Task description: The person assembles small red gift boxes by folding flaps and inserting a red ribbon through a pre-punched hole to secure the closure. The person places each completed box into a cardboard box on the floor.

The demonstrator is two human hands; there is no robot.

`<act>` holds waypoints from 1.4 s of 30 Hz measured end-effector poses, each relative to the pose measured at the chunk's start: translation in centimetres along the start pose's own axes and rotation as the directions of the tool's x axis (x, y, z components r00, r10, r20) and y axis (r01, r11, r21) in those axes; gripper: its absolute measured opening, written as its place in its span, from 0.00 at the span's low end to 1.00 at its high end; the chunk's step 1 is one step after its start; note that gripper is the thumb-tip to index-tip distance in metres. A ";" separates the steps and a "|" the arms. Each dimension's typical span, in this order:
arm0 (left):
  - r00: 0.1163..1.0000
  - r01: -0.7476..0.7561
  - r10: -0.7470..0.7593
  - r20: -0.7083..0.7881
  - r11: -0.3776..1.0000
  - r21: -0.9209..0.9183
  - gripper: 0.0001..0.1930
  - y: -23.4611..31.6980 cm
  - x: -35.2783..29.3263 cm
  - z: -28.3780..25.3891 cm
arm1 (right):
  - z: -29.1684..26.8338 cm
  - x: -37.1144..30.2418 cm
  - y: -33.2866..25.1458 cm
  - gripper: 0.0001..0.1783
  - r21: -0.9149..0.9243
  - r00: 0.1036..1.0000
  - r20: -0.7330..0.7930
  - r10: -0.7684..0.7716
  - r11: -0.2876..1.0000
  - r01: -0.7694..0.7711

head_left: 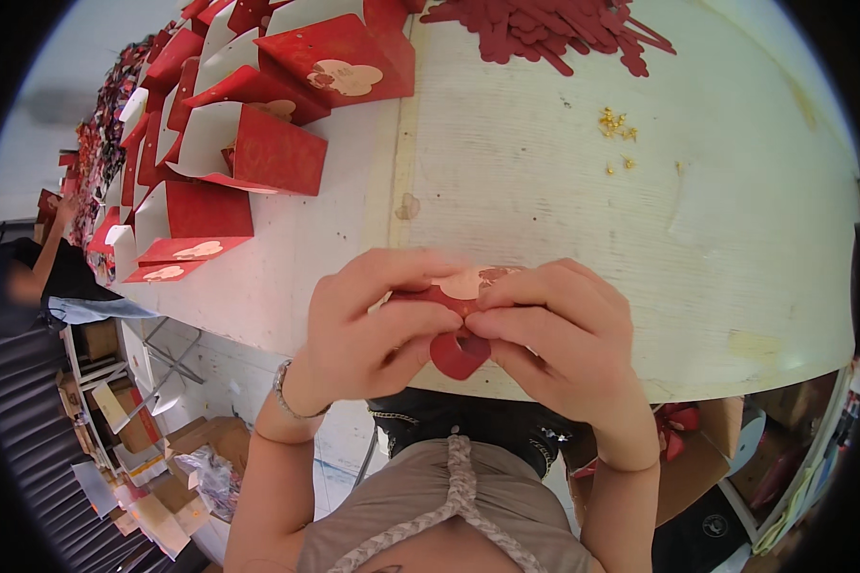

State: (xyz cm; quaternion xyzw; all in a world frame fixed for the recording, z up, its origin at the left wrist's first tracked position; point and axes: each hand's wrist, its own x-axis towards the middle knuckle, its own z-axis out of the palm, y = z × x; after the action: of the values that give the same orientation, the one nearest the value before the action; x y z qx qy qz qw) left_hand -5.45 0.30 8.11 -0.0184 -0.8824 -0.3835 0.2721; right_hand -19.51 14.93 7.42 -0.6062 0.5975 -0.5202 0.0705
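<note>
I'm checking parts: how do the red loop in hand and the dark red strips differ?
The red loop is curved round; the dark red strips look mostly straight. The red loop is held between the left hand and right hand; the dark red strips lie on the table. One red loop shows; the dark red strips form a heap. Both are red.

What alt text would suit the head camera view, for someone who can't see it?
A person's left hand and right hand pinch a small red item with a curled strip at a pale table. Open red boxes are gathered at the upper left; dark-red cutouts and small gold pieces lie farther up the table.
</note>
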 end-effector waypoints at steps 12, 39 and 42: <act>0.953 0.266 -0.298 -0.047 0.903 -0.338 0.12 -0.2 -2.0 1.0 | 1.2 -0.3 -0.2 0.17 0.114 0.985 -0.028 0.170 0.980 -0.166; 0.926 0.190 -0.203 -0.318 0.979 -0.071 0.15 1.4 -3.9 2.1 | 3.2 -1.3 -2.0 0.14 -0.221 0.993 -0.118 -0.006 0.975 -0.020; 0.953 0.018 0.010 -0.302 0.996 0.089 0.16 0.5 -4.1 2.3 | 3.1 -1.3 -2.4 0.13 -0.236 0.995 -0.091 -0.028 0.972 0.006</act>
State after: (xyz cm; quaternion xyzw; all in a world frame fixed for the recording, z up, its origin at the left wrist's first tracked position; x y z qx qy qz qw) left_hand -2.87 2.96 5.14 0.0545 -0.8469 -0.3419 0.4036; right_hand -15.44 14.98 7.01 -0.5902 0.6523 -0.4742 -0.0346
